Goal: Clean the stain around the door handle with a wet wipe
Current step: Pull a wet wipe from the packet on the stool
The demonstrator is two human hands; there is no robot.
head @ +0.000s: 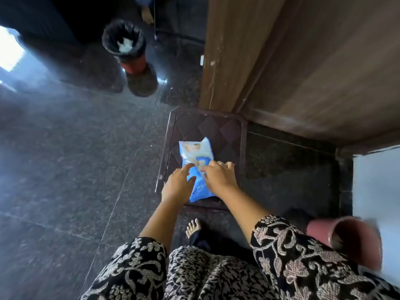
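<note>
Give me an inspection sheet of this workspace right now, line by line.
Surface: dark stool top, diamond pattern, on a speckled stone floor.
Job's things: blue wet wipe pack lying flat on the stool; door handle not in view.
Clutter: lined bin holding white scraps; pink bucket at the right.
Hands: left hand and right hand both on the pack, at its flap.
Cables: thin cord hanging at the top.
Surroundings: wooden door.

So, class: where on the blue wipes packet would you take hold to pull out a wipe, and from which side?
Grip at the flap in the middle of the wipes packet, coming from above. It lies flat on the stool, face up. The left hand can steady the near end while the right hand pinches.
</note>
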